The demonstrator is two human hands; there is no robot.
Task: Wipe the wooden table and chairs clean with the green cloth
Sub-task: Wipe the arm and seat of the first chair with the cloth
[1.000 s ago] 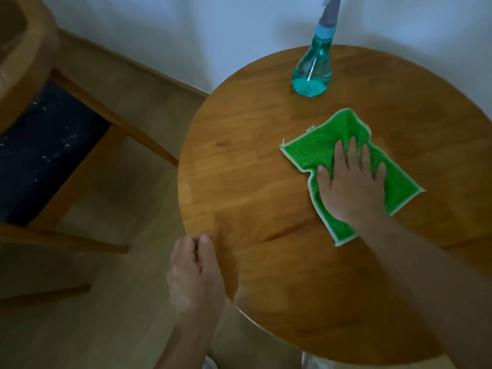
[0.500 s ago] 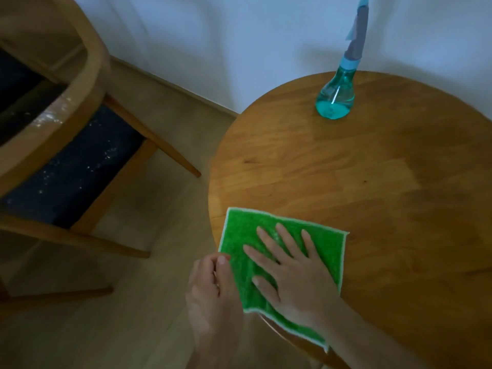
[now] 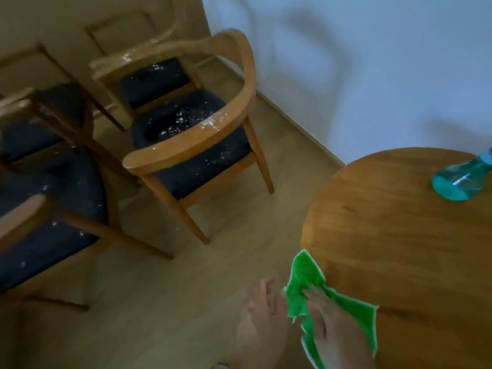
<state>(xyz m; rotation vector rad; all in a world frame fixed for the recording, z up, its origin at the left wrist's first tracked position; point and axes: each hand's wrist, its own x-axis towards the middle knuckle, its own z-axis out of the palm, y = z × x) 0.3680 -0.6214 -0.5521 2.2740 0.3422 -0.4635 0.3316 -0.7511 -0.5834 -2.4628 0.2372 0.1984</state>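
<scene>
Right now the cloth (image 3: 335, 310) sits at the lower right of the frame, bunched over the left rim of the table (image 3: 399, 235), part of it hanging off the edge. Right hand (image 3: 330, 331) lies on top of it, fingers look fairly straight and pressing down, though motion blur hides whether they are spread. Left hand (image 3: 259, 323) is just beside the rim and the cloth; its finger pose can't be told from this blur. Spray bottle (image 3: 462, 179) stands at the right edge of the frame, well apart from the hands. 3 chairs, nearest one (image 3: 191, 137) at centre left, carry white specks on seats and armrests, so they look unwiped. Risk: with half the cloth overhanging, one more outward stroke could drag it off onto the floor (image 3: 165, 302). Crumbs swept off the rim may scatter there too.
</scene>
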